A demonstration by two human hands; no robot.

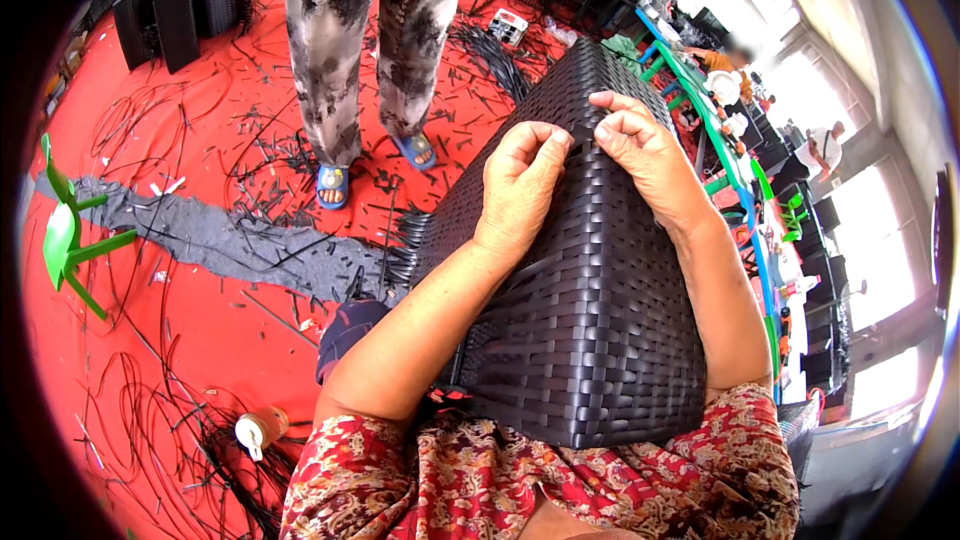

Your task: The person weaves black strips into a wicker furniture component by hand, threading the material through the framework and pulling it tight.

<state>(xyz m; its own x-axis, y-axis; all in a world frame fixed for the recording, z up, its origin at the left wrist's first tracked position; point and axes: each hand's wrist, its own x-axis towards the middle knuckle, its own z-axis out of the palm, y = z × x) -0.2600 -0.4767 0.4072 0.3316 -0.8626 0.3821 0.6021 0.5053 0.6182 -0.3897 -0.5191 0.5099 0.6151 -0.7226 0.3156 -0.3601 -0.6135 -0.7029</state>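
A large black woven wicker piece point(590, 310), made of flat plastic strips, lies before me with one long edge running away from my chest. My left hand point(522, 180) is closed in a pinch at the far part of that edge, its thumb and forefinger on a black strip point(580, 143). Just across from it, my right hand point(648, 155) pinches by the same strip with thumb and forefinger, its other fingers curled loosely. The fingertips are close together, and the strip between them is small and partly hidden. Loose strip ends point(405, 240) stick out along the piece's left side.
Another person in patterned trousers point(335, 50) and blue sandals point(332, 180) stands ahead on the red floor covering point(230, 330). Cut strips lie scattered around. A green stool point(65, 240) is at left, a pale jug point(262, 430) lower left, and a long green-and-blue frame point(735, 170) at right.
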